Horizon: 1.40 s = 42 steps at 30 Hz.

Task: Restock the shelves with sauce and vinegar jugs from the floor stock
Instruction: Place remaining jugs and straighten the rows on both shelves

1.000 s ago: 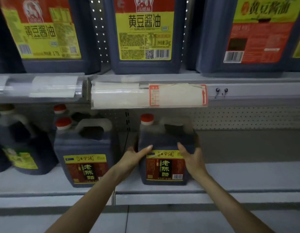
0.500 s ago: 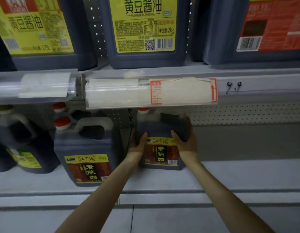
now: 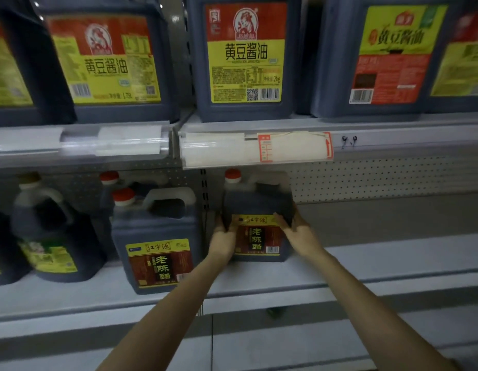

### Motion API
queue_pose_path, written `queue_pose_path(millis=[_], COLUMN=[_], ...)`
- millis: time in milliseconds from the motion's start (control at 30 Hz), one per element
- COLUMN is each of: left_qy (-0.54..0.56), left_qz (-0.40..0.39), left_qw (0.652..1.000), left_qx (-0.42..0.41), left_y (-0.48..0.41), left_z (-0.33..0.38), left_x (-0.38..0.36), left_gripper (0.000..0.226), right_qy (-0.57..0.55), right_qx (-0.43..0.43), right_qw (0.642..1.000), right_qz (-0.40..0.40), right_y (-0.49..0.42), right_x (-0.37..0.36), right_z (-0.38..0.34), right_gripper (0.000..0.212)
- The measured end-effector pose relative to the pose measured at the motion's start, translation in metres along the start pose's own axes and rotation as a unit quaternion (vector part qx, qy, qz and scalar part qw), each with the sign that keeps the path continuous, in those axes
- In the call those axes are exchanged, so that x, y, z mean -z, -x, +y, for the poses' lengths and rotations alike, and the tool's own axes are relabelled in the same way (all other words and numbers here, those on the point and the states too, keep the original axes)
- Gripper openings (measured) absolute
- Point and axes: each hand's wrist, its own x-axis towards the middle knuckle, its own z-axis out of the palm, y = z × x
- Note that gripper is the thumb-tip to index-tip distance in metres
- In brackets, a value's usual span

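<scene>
Head view: vinegar jug [image 3: 259, 236] pushed deeper

At 12 o'clock you read 黄豆酱油 and 2kg on the centre sauce jug [image 3: 246, 57]. At 10 o'clock, the left sauce jug [image 3: 106, 60] reads 黄豆酱油, 1.75L. At 2 o'clock, the right sauce jug [image 3: 393, 49] reads 黄豆酱油. The vinegar jug [image 3: 258, 234] at centre and the neighbour jug [image 3: 159, 263] at 8 o'clock read 老陈醋; their brand strip is possibly 江宁源.

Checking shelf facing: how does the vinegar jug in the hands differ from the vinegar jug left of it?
The held vinegar jug is deeper on the lower shelf; the neighbour jug stands at the front edge. The left hand and right hand grip the held vinegar jug's sides; the neighbour jug is untouched. Both have a red cap, dark contents and the same yellow-and-red label.
</scene>
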Motion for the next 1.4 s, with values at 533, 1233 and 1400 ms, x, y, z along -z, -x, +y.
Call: queue_pose_path(millis=[533,1233,1400], left_qy=[-0.464,-0.543,-0.548], left_qz=[-0.102,-0.182,-0.207], left_qw=[0.796,0.669,0.619], left_qx=[-0.375,-0.474,-0.523], left_y=[0.071,0.182,0.229], left_z=[0.002,-0.021,-0.014], left_x=[0.049,0.018,-0.023], left_gripper=[0.072,0.087,0.073], right_qy=[0.545,0.581,0.560], right_qx=[-0.108,-0.345,-0.389], right_qw=[0.827,0.712,0.696], right_qz=[0.083,0.192,0.225], right_y=[0.179,0.445,0.511], right_x=[0.047,0.086,0.100], right_z=[-0.022,-0.044,-0.045], right_gripper=[0.113,0.082,0.083])
